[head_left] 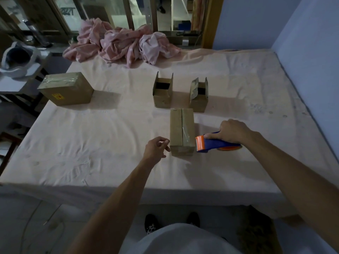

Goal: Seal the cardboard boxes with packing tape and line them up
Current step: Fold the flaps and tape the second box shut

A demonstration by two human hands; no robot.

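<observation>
On the bed (pixel 110 143), spread with a pale pink sheet, the boxes stand well apart. The big taped box (pixel 67 88) sits alone at the far left, probably set aside as done. Nearest the person, the closed box (pixel 178 129) lies lengthwise, its seam running away from them, which suits a pull of tape along it. A glossy strip shows over the near part of its top. Behind it two open boxes (pixel 162 96) (pixel 199 99) wait side by side with flaps upright, not yet sealed.

The tape dispenser (pixel 211 143) lies low just right of the closed box, its orange head at the near right corner. The right hand (pixel 233 132) grips its blue handle from above, arm stretched forward. The left hand (pixel 156 148) hovers just beside the box's near left corner, fingers loosely curled and holding nothing, likely ready to steady it.
</observation>
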